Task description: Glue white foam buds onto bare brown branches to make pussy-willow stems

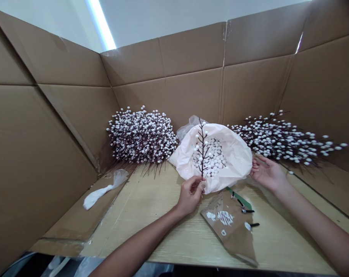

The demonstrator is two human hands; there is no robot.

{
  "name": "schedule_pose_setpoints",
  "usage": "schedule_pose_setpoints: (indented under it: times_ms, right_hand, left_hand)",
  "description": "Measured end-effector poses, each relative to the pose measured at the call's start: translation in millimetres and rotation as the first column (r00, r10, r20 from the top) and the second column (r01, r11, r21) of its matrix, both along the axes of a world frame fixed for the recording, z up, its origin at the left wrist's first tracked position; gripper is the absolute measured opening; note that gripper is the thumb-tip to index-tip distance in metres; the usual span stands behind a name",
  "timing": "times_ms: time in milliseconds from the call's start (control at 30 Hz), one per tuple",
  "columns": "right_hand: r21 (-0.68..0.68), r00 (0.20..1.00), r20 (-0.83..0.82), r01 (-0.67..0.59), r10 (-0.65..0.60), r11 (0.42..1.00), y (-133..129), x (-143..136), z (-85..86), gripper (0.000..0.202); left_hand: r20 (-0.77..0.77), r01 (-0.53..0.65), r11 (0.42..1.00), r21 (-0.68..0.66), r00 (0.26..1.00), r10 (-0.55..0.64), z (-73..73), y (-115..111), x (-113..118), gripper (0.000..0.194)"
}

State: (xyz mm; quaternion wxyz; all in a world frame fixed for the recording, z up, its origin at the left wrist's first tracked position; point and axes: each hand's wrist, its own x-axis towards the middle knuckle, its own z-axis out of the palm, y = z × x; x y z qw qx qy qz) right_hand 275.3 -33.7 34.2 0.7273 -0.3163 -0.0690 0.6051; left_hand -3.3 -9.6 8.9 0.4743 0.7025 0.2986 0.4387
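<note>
the left hand (191, 194) pinches the base of a thin dark twig (202, 151) with a few white beads, held upright over an open white bag (237, 156) of loose beads. the right hand (266, 172) has loose, spread fingers resting at the bag's right edge, gripping nothing. finished beaded bundles lie left (142, 135) and right (284, 140) against the cardboard walls (191, 73). bare wooden tabletop (151, 215) lies open toward the near edge, beside a brown cardboard scrap (234, 234).
</note>
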Motion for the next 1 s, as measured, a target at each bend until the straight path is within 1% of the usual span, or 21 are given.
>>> schedule_pose_setpoints:
  times_ms: [667,1000]
  right_hand:
    - [0.017,1.000,-0.010,0.000,0.000,1.000,0.3,3.2,-1.7,0.029]
    - [0.026,1.000,-0.016,-0.002,0.003,1.000,-0.3,2.8,0.4,0.030]
  left_hand:
    - [0.002,0.005,1.000,0.011,1.000,-0.005,2.1,-0.6,0.4,0.028]
    - [-0.005,0.001,1.000,0.016,1.000,-0.001,1.5,0.0,0.0,0.026]
